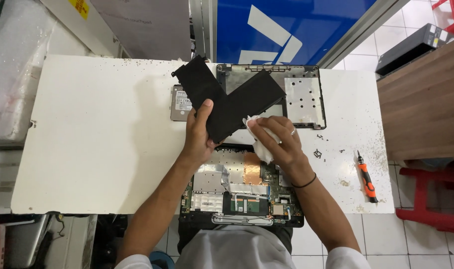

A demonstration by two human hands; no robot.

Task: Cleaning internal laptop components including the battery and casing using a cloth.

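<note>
We hold the black L-shaped panel [227, 102] in our left hand [197, 137], its grip closed on the lower edge, while our right hand [279, 142], bunched around a white cloth [259, 137], presses just right of that grip.

Both hands raised forward: left hand [199, 134] gripping, right hand [279, 142] curled, fingers bunched.
</note>
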